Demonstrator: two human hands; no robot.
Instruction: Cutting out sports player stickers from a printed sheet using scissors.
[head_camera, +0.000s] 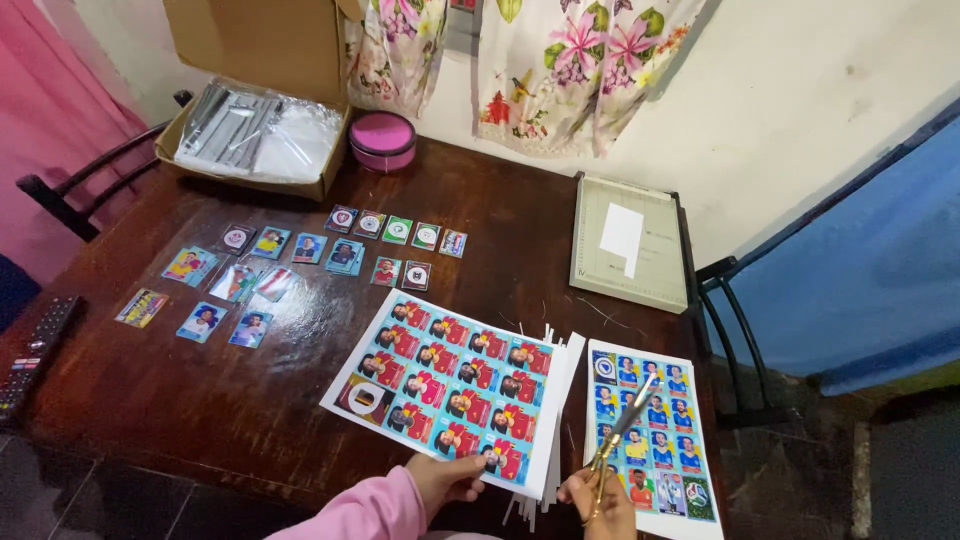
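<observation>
Red sticker sheet is pinched at its near edge by the left hand; just beside that grip, the right hand grasps scissors; best keep paper taut

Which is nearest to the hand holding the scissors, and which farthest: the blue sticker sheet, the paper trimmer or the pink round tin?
From the right hand, which holds the scissors:
1. Blue sticker sheet: right under the hand, at the table's near edge.
2. Paper trimmer: farther back, by the wall on the right.
3. Pink round tin: farthest, at the back left beside the cardboard box.
</observation>
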